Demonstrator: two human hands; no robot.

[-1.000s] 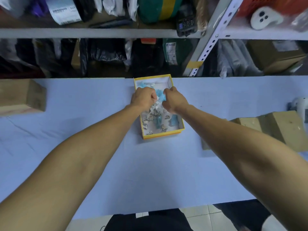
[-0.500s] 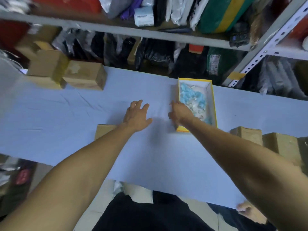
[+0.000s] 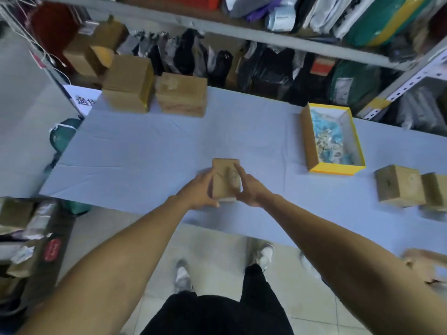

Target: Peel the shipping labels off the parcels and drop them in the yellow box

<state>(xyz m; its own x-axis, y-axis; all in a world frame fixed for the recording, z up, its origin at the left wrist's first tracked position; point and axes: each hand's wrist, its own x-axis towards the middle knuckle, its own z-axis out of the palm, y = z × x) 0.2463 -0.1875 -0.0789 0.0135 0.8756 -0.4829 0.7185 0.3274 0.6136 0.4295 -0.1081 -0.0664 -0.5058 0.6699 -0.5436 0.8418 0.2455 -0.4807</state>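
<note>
Black trousers [image 3: 217, 313] and grey-white sneakers [image 3: 182, 276] are worn, while both forearms [image 3: 116, 259] are left bare of sleeves.

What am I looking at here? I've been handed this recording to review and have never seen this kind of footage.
There is no machine: a person wears a camera on the head, looking down at their own arms. The left hand and right hand hold a small brown parcel between them, over a table with a pale blue cover. To the right is the yellow box, open, with crumpled blue and white scraps inside. More brown parcels stand at the far left and the near right. Shelves crowded with bags run behind the table.
</note>
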